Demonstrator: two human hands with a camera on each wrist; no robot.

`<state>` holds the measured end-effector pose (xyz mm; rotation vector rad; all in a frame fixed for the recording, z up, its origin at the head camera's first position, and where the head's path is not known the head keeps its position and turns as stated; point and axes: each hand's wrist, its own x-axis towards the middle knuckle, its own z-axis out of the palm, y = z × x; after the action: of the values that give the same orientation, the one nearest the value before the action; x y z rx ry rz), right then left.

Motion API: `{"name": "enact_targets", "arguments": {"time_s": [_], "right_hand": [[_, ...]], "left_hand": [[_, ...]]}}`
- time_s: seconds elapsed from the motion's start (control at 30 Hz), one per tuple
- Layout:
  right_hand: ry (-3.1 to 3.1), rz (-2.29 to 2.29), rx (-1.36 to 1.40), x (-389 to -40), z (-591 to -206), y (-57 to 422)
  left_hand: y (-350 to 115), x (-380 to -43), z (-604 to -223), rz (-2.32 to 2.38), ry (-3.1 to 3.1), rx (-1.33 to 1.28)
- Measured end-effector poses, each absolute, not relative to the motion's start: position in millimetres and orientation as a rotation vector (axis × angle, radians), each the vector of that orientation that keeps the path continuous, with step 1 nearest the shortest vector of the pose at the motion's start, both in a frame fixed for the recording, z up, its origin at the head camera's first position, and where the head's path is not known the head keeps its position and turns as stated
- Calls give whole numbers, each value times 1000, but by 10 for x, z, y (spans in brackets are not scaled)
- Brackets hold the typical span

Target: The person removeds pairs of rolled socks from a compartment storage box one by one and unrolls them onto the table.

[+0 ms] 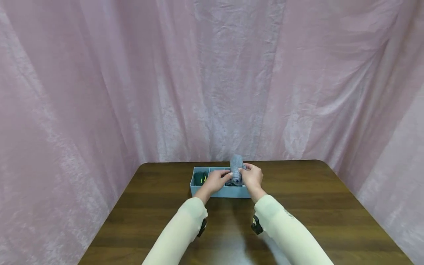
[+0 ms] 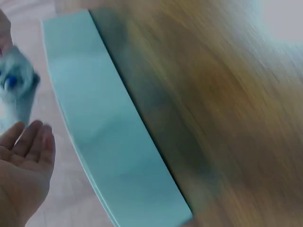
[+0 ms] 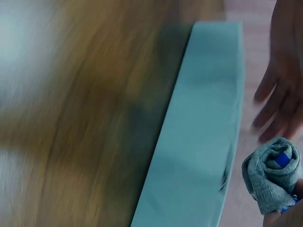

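Observation:
A rolled grey cloth bundle (image 1: 236,167) with blue patches, perhaps a sock, is held above a light blue divided box (image 1: 228,192). My right hand (image 1: 252,177) grips the bundle from its right side; in the right wrist view the roll's coiled end (image 3: 272,172) faces the camera. To the left of the bundle, over the box, is my left hand (image 1: 216,181). Its fingers (image 2: 34,142) are extended and slightly apart from the roll in the left wrist view. The box's right part is mostly hidden behind the hands and the bundle.
In the box's left compartment lies a dark green item (image 1: 200,178) with yellow marks. Something dark shows below the bundle inside the box. The box stands near the far edge of a brown wooden table (image 1: 149,221), with a pink curtain (image 1: 198,92) behind.

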<state>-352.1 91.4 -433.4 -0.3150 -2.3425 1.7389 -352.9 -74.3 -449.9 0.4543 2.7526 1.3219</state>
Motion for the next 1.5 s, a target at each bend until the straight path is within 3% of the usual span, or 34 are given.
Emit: {"name": "enact_targets", "arguments": {"time_s": [0.3,0.6,0.83,1.2,1.5], "right_hand": [[-2074,2274,-397,-3355,-4334,782],[-2161,2420,-227,-3240,-4340,868],[-2354,2205,24,-3299,-4267,1157],[-2777,1609,826,-3325,-4296,1512],[-2887,1368,867,-3212,-4297,1613]], "left_hand": [[-683,-3451,-4483,1670,2522,305],[-747,-3396,-4463,1769,2459,257],[-817,-3381,-4404,1689,2505,245],[-797,-3259,-4487,1476,2427,468],[-686,-3135,-4531,1550,2382,500]]}}
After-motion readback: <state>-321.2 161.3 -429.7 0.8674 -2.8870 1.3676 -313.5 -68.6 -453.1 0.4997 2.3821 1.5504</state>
